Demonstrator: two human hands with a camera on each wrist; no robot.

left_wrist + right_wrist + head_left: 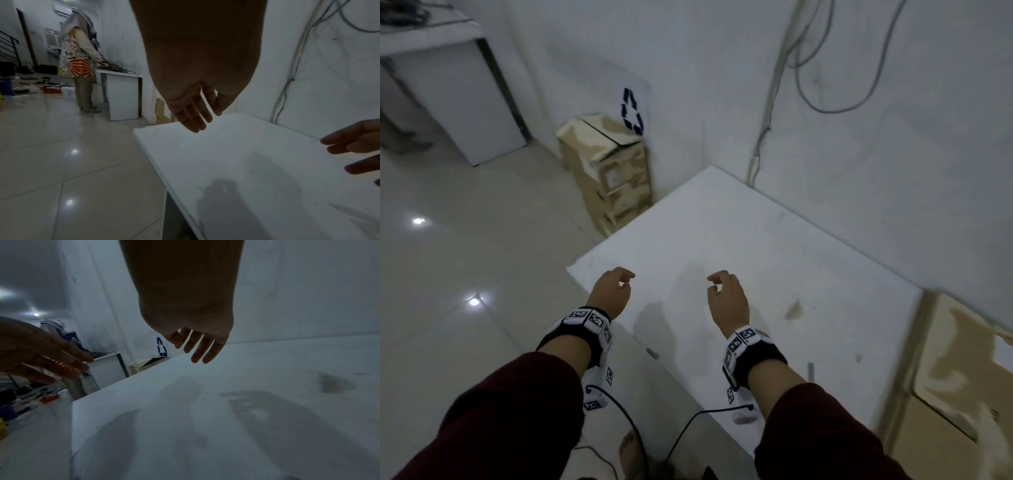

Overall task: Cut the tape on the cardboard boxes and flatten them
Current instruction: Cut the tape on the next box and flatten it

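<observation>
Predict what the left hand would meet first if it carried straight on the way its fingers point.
Probably nothing on the white table: the left hand points past the far edge toward the stacked cardboard. Depth is unclear.

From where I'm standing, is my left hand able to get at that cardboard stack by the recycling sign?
Probably not without stepping forward. The left hand hangs empty over the white table's near corner; the cardboard stack stands on the floor beyond the table's far-left edge. Nothing blocks the way.
</observation>
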